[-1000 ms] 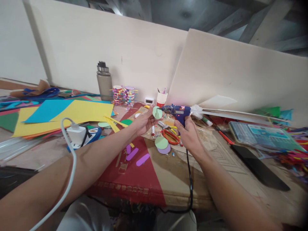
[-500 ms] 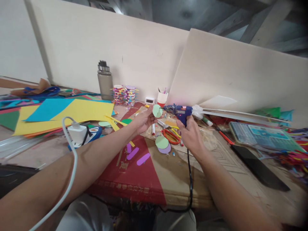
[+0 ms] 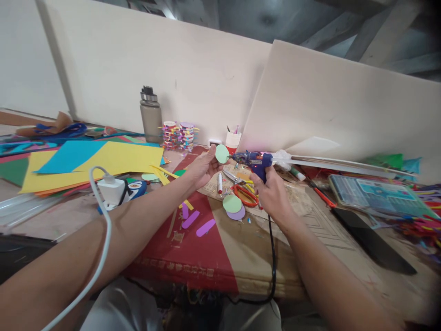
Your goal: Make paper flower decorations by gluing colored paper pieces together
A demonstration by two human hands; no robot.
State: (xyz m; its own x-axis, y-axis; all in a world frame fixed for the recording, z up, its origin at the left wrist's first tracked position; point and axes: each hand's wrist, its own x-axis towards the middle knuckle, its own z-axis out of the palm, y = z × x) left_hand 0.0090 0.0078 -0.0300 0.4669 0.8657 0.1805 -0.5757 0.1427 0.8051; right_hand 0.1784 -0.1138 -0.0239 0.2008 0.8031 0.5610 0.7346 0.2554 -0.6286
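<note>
Between the fingers of my left hand is a light green paper circle, its face turned toward me. My right hand is wrapped round the handle of a blue hot glue gun, whose nozzle points left and is at the circle's right edge; whether it touches, I cannot tell. Below them on the table lie another light green circle and a purple circle partly under it. Orange-handled scissors and a white marker rest close by.
Purple paper strips lie on the red cardboard. Two layered paper stacks and a bottle stand at the back. A white cable crosses over my left forearm; the black cord hangs down the front edge. A black phone lies right.
Both hands have shifted slightly left, carrying the green circle and the glue gun with them. The circle is turned a little more toward me. Things on the table stay put.
</note>
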